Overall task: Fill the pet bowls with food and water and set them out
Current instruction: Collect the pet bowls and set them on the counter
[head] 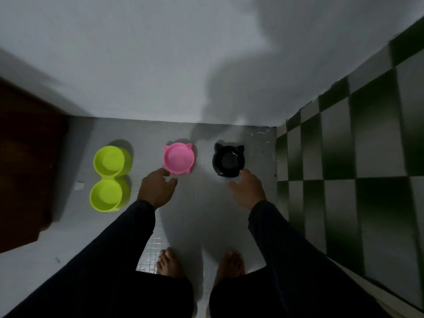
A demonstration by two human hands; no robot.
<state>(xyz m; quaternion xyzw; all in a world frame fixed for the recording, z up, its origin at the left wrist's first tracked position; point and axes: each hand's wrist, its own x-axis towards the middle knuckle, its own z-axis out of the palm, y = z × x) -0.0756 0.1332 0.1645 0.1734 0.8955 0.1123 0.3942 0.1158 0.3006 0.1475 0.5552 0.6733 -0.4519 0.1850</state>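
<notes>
Head view: no writing can be read. Left hand (156,190) is held loosely open beside the pink bowl (178,159); right hand (247,190), relaxed and empty, is reached to the black bowl (228,160).

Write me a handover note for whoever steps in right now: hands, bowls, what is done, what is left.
Left hand: open, holds nothing, fingers reaching toward the near rim of the pink bowl; contact unclear.
Right hand: open, holds nothing, fingertips at the near edge of the black bowl; contact unclear.
Bowls: all on the floor near the wall, in a row. The green double bowl is on the left, pink in the middle, black on the right.
Done: no food shows in the pink or green bowls; water and the dark black bowl are hard to judge.
Left: filling with food and water, then setting out.
</notes>
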